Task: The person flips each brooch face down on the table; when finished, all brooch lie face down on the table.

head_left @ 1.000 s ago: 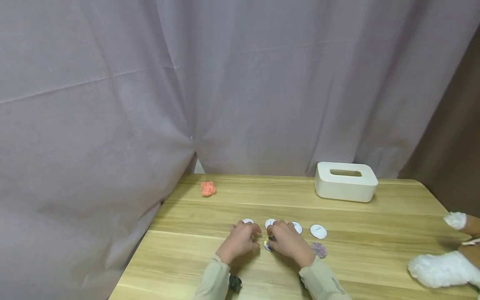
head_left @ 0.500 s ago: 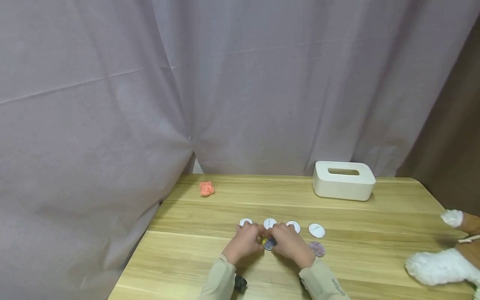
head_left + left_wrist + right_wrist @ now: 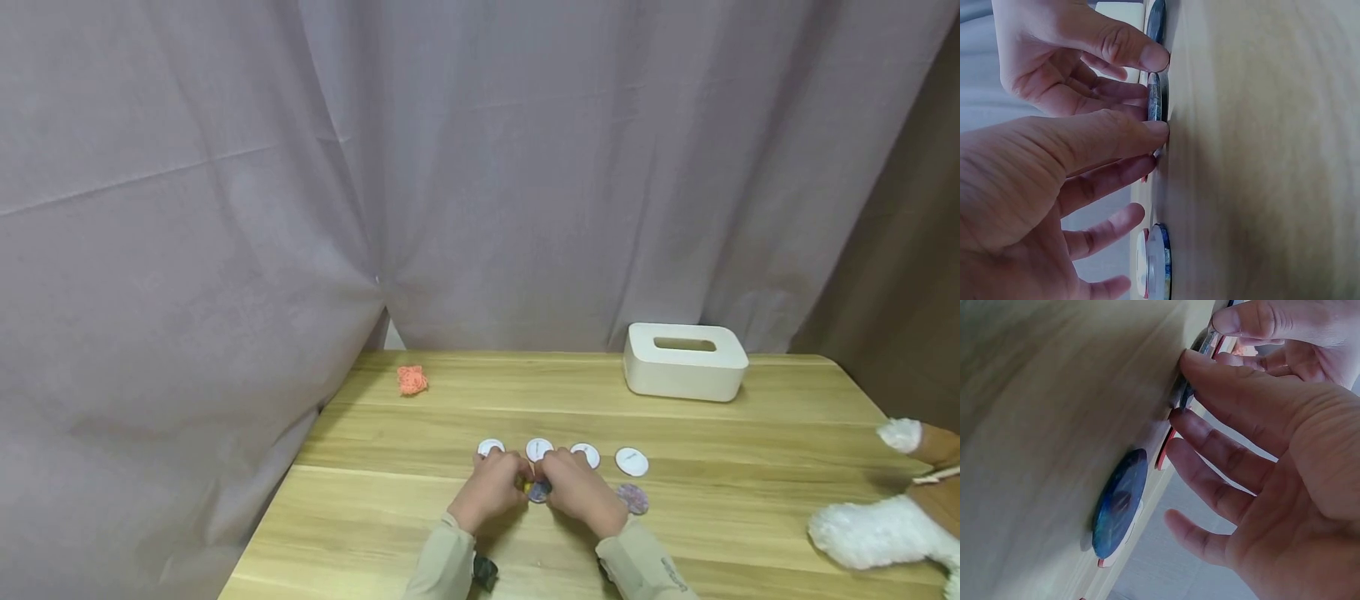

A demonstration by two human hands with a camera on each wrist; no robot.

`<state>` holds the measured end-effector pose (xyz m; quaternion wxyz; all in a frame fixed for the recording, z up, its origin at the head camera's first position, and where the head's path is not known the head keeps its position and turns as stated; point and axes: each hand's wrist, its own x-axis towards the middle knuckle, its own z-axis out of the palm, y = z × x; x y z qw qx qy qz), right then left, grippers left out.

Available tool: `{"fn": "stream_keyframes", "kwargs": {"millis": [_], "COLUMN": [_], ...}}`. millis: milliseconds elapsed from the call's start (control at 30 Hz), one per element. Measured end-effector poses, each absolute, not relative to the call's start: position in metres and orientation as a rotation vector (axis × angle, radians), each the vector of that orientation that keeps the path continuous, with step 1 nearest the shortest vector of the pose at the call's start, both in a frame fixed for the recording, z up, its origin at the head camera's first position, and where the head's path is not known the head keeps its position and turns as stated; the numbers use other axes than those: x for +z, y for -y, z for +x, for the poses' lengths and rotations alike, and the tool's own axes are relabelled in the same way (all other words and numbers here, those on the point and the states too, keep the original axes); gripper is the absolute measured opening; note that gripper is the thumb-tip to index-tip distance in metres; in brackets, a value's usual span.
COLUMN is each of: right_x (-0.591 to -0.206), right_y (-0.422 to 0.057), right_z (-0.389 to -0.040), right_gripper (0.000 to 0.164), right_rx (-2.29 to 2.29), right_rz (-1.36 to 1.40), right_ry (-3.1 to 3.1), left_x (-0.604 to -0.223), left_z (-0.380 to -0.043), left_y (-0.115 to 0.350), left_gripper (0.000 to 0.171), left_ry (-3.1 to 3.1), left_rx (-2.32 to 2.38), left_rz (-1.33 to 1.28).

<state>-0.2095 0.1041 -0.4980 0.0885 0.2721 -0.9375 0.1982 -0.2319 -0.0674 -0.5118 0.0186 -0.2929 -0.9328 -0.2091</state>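
A dark, patterned round disc (image 3: 538, 492) is between my two hands, close to the tabletop. My left hand (image 3: 491, 487) pinches its left edge between thumb and index finger, the other fingers spread. On its other edge, my right hand (image 3: 576, 488) grips with thumb and forefinger. Seen edge-on in the left wrist view, the disc (image 3: 1155, 99) is thin, with both thumbs beside it. In the right wrist view a shiny blue disc (image 3: 1121, 503) lies apart from the right hand. Fingers cover much of the gripped disc.
Beyond the hands runs a row of white discs: one at left (image 3: 491, 447), one (image 3: 539, 448) in the middle, others to the right (image 3: 632, 461). A purple disc (image 3: 632, 498) lies right. A tissue box (image 3: 686, 362), an orange crocheted piece (image 3: 412, 380) and a plush toy (image 3: 862, 533) surround them.
My left hand has moved slightly right, toward my right hand, and its fingers have closed on the disc. The right hand stays nearly in place.
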Motion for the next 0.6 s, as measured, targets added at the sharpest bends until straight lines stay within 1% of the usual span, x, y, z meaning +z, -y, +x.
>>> {"fn": "stream_keyframes", "kwargs": {"millis": [267, 600], "right_x": [-0.5000, -0.4998], "right_y": [-0.1053, -0.1031], "right_z": [-0.2096, -0.2074], "right_gripper": [0.030, 0.030], "right_rx": [0.487, 0.499], "right_rz": [0.819, 0.902], "right_ry": [2.726, 2.668], "left_x": [-0.5122, -0.5124], "left_z": [-0.2301, -0.2264], "left_y": [0.0665, 0.0688], "left_gripper": [0.024, 0.025], "left_ry": [2.867, 2.862], "left_rx": [-0.642, -0.619], "left_rz": [-0.907, -0.907]}}
